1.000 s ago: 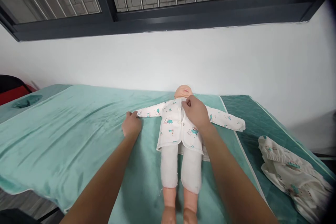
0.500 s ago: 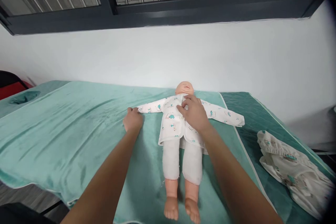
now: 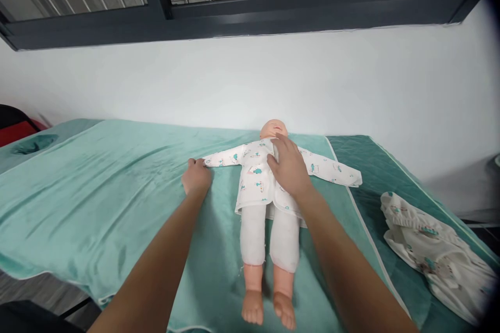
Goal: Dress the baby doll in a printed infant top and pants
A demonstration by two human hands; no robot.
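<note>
A baby doll [image 3: 252,276] lies on its back, its head toward the wall and its bare feet toward me. It wears a white printed jacket [image 3: 255,182] with both sleeves spread out sideways; its legs are white to below the knee. At the end of the left-hand sleeve, my left hand [image 3: 196,176] is closed on the sleeve cuff [image 3: 209,161]. My right hand [image 3: 290,165] rests over the upper chest near the neckline, fingers stretched out and thumb apart. That hand and forearm hide part of the jacket front.
Under the doll a light green sheet [image 3: 97,192] covers the bed, with a darker green cover [image 3: 351,151] at the right. Crumpled white printed clothing [image 3: 433,250] lies at the right edge. Behind are a white wall [image 3: 195,83] and a dark window frame [image 3: 273,15].
My right hand has shifted slightly up the chest, and its fingers have straightened from a curled pose. The left hand keeps its place at the cuff. The view has shifted slightly.
</note>
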